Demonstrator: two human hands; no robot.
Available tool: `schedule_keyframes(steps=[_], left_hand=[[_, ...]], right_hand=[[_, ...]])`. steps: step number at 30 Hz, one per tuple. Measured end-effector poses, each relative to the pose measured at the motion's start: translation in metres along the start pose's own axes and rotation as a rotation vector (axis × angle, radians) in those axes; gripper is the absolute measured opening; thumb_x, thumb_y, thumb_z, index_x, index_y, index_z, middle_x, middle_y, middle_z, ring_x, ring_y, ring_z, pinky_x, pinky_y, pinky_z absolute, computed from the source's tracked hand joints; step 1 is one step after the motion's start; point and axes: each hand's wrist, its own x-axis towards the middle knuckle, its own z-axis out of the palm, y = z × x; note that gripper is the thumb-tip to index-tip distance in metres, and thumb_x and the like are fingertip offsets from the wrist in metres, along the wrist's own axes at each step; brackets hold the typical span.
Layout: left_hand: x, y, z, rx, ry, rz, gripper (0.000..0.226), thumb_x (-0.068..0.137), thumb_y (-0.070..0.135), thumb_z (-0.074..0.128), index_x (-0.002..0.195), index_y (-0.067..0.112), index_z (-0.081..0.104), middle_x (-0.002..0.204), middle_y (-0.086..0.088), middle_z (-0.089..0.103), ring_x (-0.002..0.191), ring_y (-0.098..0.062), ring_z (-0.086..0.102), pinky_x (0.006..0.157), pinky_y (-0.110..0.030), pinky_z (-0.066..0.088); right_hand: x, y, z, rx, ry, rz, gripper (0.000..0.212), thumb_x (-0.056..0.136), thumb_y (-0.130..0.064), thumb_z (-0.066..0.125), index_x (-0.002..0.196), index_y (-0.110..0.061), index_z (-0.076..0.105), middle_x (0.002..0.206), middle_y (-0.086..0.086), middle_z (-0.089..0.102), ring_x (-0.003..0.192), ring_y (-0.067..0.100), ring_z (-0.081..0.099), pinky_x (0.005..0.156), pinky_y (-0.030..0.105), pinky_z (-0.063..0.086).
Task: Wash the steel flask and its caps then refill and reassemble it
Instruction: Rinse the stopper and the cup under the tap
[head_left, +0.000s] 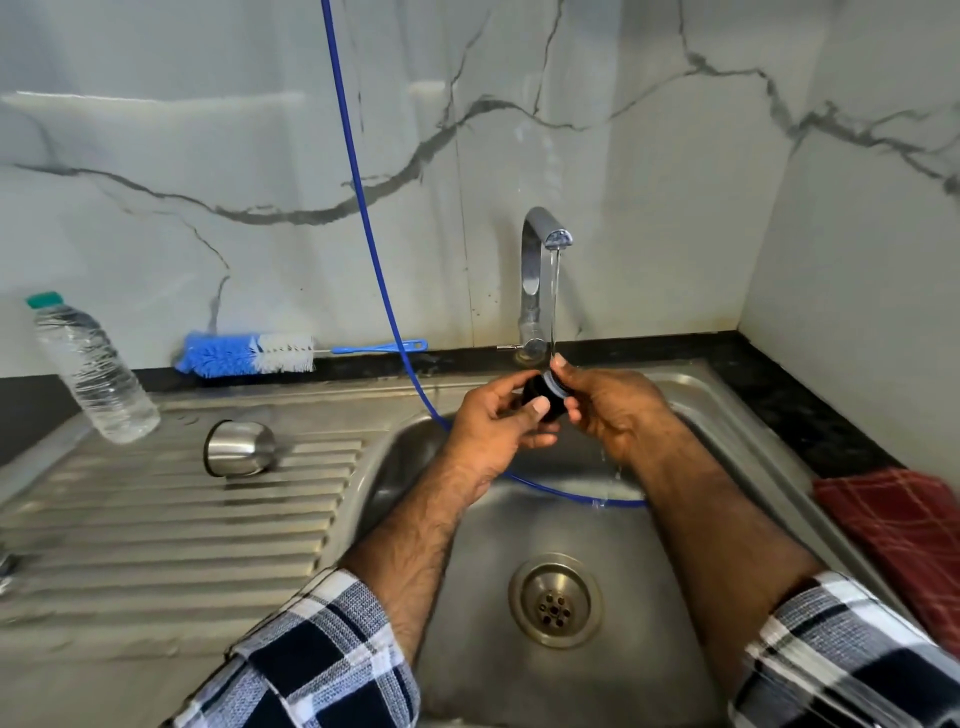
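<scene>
**A:** so where's the inner cap at right now?

**B:** centre of the frame, a little above the middle. The black stopper cap (545, 397) sits right under the running stream from the tap (543, 244). Left hand (498, 421) is wrapped around its dark body with the thumb on top, right hand (605, 410) is pinching the threaded end with fingertips. Both are gripping it, neither hand is free.

**A:** and the other bits?

**B:** steel cup cap (240, 448) is lying on its side on the ribbed drainboard (156, 519), left of the basin. Can't see the flask body anywhere. Bottle brush (248, 353) is against the back wall, plastic water bottle (96, 371) at far left, red cloth (904, 530) at the right edge.

**A:** what could go wrong?

**B:** wet plastic gets slippery, I'd guess. If it slips, it drops into the sink (519, 519) near the drain (556, 600). Also that blue hose (363, 208) loops through the basin under the wrists, easy to snag. And the tipped cup looks like it could roll.
</scene>
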Motion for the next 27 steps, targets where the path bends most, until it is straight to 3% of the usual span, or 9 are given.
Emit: schedule_keyframes(steps=[3, 7, 12, 18, 23, 27], left_hand=[[0.001, 0.000, 0.001, -0.029, 0.030, -0.019, 0.037, 0.101, 0.003, 0.067, 0.137, 0.010, 0.066, 0.118, -0.024, 0.074, 0.087, -0.027, 0.079, 0.074, -0.032, 0.066], [0.005, -0.003, 0.000, -0.069, 0.127, -0.061, 0.030, 0.102, 0.009, 0.070, 0.131, 0.006, 0.067, 0.103, -0.022, 0.074, 0.077, -0.024, 0.077, 0.070, -0.032, 0.066], [0.011, 0.000, -0.008, -0.143, 0.169, -0.086, 0.026, 0.103, 0.012, 0.068, 0.126, 0.001, 0.068, 0.105, -0.022, 0.076, 0.075, -0.021, 0.076, 0.071, -0.033, 0.066], [0.008, 0.001, -0.006, -0.102, 0.109, -0.086, 0.026, 0.102, 0.008, 0.069, 0.127, 0.002, 0.066, 0.099, -0.018, 0.075, 0.075, -0.022, 0.076, 0.072, -0.034, 0.067], [0.009, 0.000, -0.003, -0.133, 0.165, -0.108, 0.009, 0.104, 0.013, 0.067, 0.113, 0.009, 0.067, 0.106, -0.019, 0.073, 0.075, -0.020, 0.076, 0.069, -0.033, 0.066], [0.008, 0.003, -0.007, -0.157, 0.164, -0.123, 0.006, 0.104, 0.014, 0.067, 0.109, 0.011, 0.068, 0.107, -0.019, 0.073, 0.078, -0.022, 0.076, 0.076, -0.039, 0.067]], right_hand=[[0.002, 0.001, 0.002, -0.010, 0.041, -0.022, 0.022, 0.092, -0.018, 0.081, 0.099, 0.002, 0.076, 0.075, 0.012, 0.074, 0.053, 0.010, 0.063, 0.048, 0.021, 0.056], [-0.003, -0.001, 0.000, 0.086, -0.057, 0.067, 0.011, 0.098, -0.001, 0.069, 0.106, 0.006, 0.072, 0.088, 0.016, 0.073, 0.061, 0.013, 0.066, 0.051, 0.021, 0.058], [-0.010, 0.001, 0.004, 0.045, -0.078, 0.071, 0.032, 0.084, -0.026, 0.088, 0.099, -0.001, 0.074, 0.070, 0.006, 0.070, 0.056, 0.014, 0.062, 0.048, 0.023, 0.057], [-0.011, 0.003, 0.015, -0.175, 0.085, 0.019, 0.042, 0.095, -0.050, 0.073, 0.096, -0.007, 0.073, 0.063, 0.002, 0.063, 0.050, 0.012, 0.056, 0.047, 0.026, 0.048], [-0.010, 0.000, 0.012, -0.068, -0.004, 0.011, 0.018, 0.102, -0.020, 0.069, 0.105, -0.003, 0.072, 0.070, 0.005, 0.066, 0.056, 0.012, 0.060, 0.051, 0.023, 0.055], [-0.008, -0.001, 0.007, 0.000, -0.115, -0.017, 0.022, 0.097, -0.015, 0.075, 0.117, -0.007, 0.069, 0.079, 0.010, 0.073, 0.060, 0.014, 0.066, 0.054, 0.025, 0.060]])
